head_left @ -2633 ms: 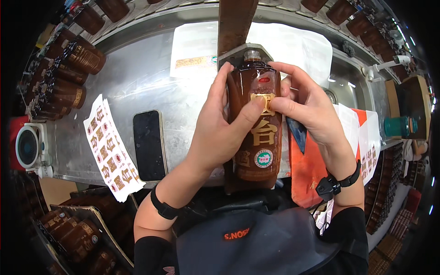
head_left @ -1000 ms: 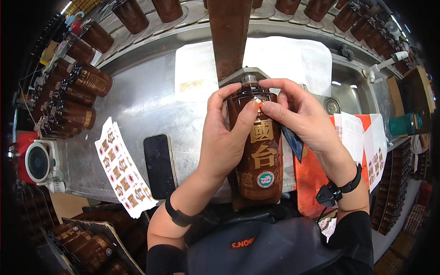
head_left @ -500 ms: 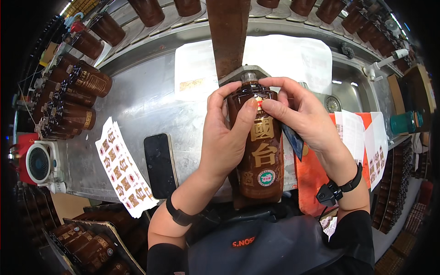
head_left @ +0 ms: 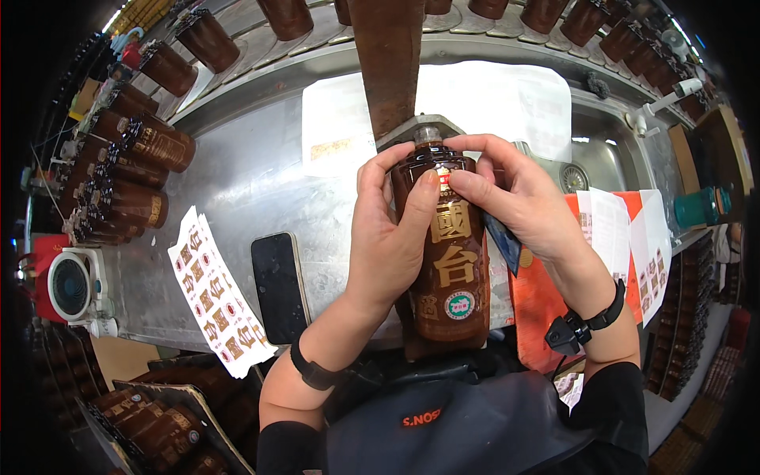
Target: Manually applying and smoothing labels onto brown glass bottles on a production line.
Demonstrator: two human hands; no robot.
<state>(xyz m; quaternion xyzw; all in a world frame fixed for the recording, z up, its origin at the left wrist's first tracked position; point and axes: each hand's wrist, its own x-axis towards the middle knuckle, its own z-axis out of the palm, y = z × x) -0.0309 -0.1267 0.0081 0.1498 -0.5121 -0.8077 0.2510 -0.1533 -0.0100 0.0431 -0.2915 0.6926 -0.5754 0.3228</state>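
Note:
A brown glazed bottle (head_left: 455, 305) with gold characters and a round green-and-white emblem lies in front of me, its neck pointing away. My left hand (head_left: 388, 214) grips its left shoulder, fingertips beside the neck. On the other side, my right hand (head_left: 514, 186) holds the right shoulder. Both thumbs press on the small red label (head_left: 444, 181) at the bottle's upper front. A dark blue, flat, pointed piece (head_left: 505, 247) sticks out under my right palm; its other end is hidden, so its kind is unclear.
Left of the bottle lie a black phone (head_left: 281, 289) and sheets of gold decals (head_left: 218, 297). An orange mat (head_left: 538, 317) with papers sits at right, near a sink (head_left: 609, 158). Brown bottles (head_left: 210, 39) stand along a far conveyor; more bottles (head_left: 158, 142) crowd the left. A small fan (head_left: 70, 283) stands there.
The bottles on the far conveyor have shifted right. Both my hands keep their hold on the bottle, thumbs still on the red label.

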